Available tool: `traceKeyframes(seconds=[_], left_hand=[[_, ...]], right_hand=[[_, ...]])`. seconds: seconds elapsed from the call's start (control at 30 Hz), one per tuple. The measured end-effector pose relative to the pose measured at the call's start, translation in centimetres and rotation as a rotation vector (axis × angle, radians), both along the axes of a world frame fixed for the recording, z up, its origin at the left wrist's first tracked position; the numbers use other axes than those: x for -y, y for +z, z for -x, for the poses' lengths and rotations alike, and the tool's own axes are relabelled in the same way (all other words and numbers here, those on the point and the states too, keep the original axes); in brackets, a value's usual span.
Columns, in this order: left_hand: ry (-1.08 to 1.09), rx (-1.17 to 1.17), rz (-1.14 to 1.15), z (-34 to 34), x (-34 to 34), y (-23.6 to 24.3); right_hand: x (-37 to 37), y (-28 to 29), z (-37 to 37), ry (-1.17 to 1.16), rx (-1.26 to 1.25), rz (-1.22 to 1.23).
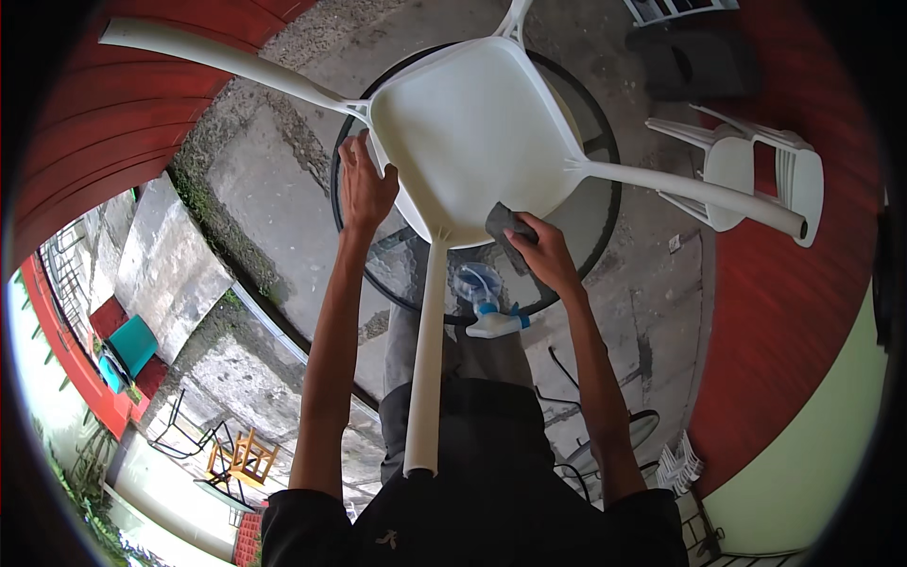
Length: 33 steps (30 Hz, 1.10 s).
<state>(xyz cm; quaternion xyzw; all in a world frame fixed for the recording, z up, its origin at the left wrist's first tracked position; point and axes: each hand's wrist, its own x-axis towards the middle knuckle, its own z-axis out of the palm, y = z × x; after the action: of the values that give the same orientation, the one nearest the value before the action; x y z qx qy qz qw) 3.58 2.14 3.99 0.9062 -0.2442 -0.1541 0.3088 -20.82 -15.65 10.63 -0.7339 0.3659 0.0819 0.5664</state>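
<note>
No legible words or numbers, small pale emblem (387, 539) on black shirt (510, 515)

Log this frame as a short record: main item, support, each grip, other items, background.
Main item: white chair, upturned, underside facing up; any backrest hidden
Support: round glass table with dark rim, beneath the chair
Left grip: at the chair's left edge; exact hold unclear
Right grip: holding a grey cloth at the chair's near edge
Other item: clear spray bottle, white-and-blue trigger head
Background: more white chairs and a red wall, right
</note>
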Motion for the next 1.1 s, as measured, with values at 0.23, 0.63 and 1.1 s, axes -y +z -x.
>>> traceKeyframes(seconds=[0.23, 0.63, 1.1], left_hand=[[0.162, -0.143, 0.149, -6.2, -1.5, -3.6], [0.289, -0.170, 0.756, -15.3, -0.8, 7.1], [0.351, -0.328, 1.010, -19.0, 3.0, 4.3]], right_hand=[[-0.1, -2.0, -3.8, 0.207, -0.053, 0.012], [-5.3, -2.0, -6.1, 0.310, 0.164, -0.172], [-7.5, 5.2, -6.1, 0.530, 0.025, -0.127]])
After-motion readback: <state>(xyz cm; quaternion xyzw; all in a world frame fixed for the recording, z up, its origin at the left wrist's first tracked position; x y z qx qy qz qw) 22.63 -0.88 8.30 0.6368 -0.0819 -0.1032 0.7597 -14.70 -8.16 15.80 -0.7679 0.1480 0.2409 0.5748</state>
